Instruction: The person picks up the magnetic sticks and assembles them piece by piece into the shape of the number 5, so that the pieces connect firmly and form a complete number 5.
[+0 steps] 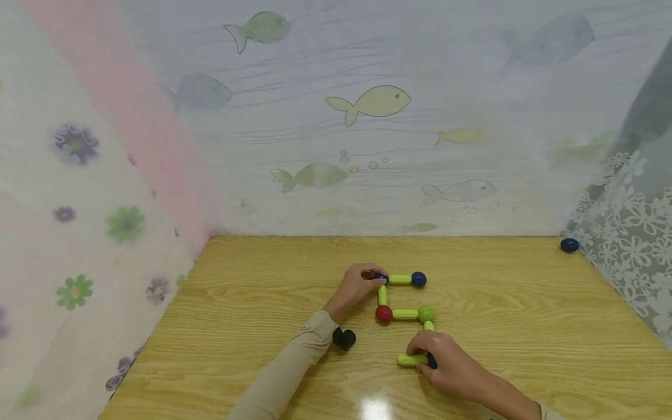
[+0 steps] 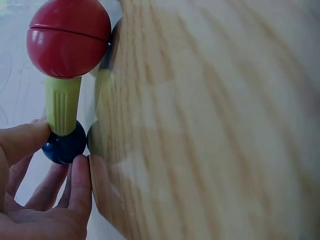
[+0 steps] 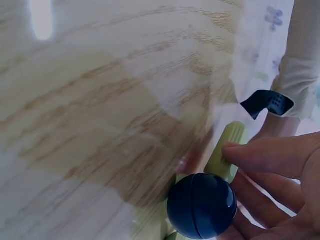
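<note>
A zigzag of yellow-green rods and coloured balls lies on the wooden table (image 1: 252, 315). My left hand (image 1: 361, 286) pinches the dark blue ball (image 2: 65, 145) at its upper left corner; a yellow-green rod (image 2: 63, 102) joins that ball to a red ball (image 1: 384, 314). Another rod (image 1: 401, 279) runs right from the held corner to a blue ball (image 1: 418, 279). From the red ball, a rod (image 1: 405, 314) leads to a green ball (image 1: 427, 314). With thumb and fingers, my right hand (image 1: 446, 361) grips the lowest rod (image 1: 410, 360), beside a dark blue ball (image 3: 202, 206).
A loose dark blue ball (image 1: 569, 245) sits at the table's far right corner. The black wrist device (image 1: 344, 339) is on the left sleeve. Fabric printed with fish (image 1: 378, 102) hangs behind the table, with flowered fabric (image 1: 126, 224) on the left and lace (image 1: 646, 216) on the right.
</note>
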The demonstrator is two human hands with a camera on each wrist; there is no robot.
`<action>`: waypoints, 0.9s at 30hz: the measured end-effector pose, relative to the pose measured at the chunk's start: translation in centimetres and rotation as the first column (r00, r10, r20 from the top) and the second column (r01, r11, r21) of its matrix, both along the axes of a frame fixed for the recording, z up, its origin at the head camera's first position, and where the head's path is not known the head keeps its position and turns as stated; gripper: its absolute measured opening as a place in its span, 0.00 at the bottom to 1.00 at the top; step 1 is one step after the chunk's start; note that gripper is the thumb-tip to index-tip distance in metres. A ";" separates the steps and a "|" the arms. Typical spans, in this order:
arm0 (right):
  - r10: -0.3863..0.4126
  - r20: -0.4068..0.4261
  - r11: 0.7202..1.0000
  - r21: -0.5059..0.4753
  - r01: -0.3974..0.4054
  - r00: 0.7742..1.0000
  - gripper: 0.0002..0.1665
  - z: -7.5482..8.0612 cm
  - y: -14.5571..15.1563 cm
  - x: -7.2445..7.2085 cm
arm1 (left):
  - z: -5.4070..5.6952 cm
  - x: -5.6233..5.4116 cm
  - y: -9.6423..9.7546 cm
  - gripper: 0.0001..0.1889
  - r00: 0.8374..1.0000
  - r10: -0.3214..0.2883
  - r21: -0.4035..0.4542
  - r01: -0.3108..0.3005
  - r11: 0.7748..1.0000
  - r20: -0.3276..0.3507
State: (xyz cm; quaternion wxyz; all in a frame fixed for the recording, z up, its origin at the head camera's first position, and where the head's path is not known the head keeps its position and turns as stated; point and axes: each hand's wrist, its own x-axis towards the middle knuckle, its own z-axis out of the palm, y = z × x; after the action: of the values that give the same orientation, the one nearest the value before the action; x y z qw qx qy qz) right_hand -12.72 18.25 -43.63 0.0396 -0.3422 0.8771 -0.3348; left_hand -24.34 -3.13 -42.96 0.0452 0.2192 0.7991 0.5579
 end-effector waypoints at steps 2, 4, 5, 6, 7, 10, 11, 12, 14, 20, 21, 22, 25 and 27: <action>-0.001 0.007 1.000 0.008 0.001 1.000 0.16 0.1 0.0 0.0 | 0.2 0.1 0.0 0.09 1.000 0.003 0.003 -0.003 1.000 -0.004; -0.004 0.009 1.000 0.012 0.003 1.000 0.16 0.1 0.0 0.0 | 0.1 0.2 0.0 0.09 1.000 0.007 0.004 -0.007 1.000 -0.003; -0.004 0.010 1.000 0.014 0.004 1.000 0.16 0.1 0.0 0.0 | 0.1 0.1 0.0 0.09 1.000 0.008 0.005 -0.008 1.000 -0.002; -0.003 0.010 1.000 0.014 0.003 1.000 0.16 0.1 0.0 0.0 | 0.1 0.2 0.0 0.09 1.000 0.009 0.005 -0.009 1.000 0.000; -0.004 0.014 1.000 0.014 0.003 1.000 0.16 0.2 0.0 0.0 | 0.1 0.2 0.0 0.09 1.000 0.008 0.004 -0.008 1.000 0.005; -0.004 0.028 1.000 0.017 0.004 1.000 0.15 0.2 0.0 0.0 | 0.2 0.3 0.0 0.09 1.000 0.006 0.004 -0.006 1.000 0.015; -0.003 0.035 1.000 0.018 0.003 0.999 0.15 0.3 0.0 0.0 | 0.2 0.2 0.0 0.09 1.000 0.007 0.005 -0.007 1.000 0.015; -0.003 0.043 1.000 0.017 0.002 0.999 0.15 0.3 0.0 0.0 | 0.2 0.3 0.0 0.10 1.000 0.005 0.003 -0.005 1.000 0.019; -0.007 0.054 1.000 0.013 0.006 0.999 0.15 0.4 0.1 -0.1 | 0.2 0.2 0.0 0.10 1.000 0.003 0.001 -0.003 1.000 0.021; -0.013 0.028 0.998 -0.065 0.015 1.000 0.16 0.5 1.1 -0.2 | 0.0 0.2 0.0 0.09 1.000 0.010 -0.002 -0.010 1.000 0.018; -0.015 0.010 0.996 -0.086 0.016 1.000 0.16 0.6 1.3 -0.3 | 0.0 0.2 0.0 0.09 1.000 0.011 -0.002 -0.011 1.000 0.019; -0.020 -0.010 0.994 -0.107 0.019 1.000 0.16 0.6 1.5 -0.4 | 0.0 0.2 -0.1 0.09 1.000 0.012 -0.003 -0.012 1.000 0.019; -0.038 -0.054 0.986 -0.164 0.029 0.998 0.16 0.9 2.3 -0.7 | 0.0 0.2 -0.1 0.09 1.000 0.012 -0.002 -0.012 1.000 0.017; -0.058 -0.059 0.981 -0.187 0.046 0.997 0.14 1.2 2.9 -1.0 | 0.0 0.2 0.0 0.09 1.000 0.009 -0.007 -0.009 1.000 0.013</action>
State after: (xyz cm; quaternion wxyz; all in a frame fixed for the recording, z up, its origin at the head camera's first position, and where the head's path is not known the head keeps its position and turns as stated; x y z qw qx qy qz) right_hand -13.75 21.17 -42.46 -0.0291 -0.3319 0.8515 -0.4048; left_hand -24.15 -3.17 -42.95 0.0485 0.2117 0.8017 0.5569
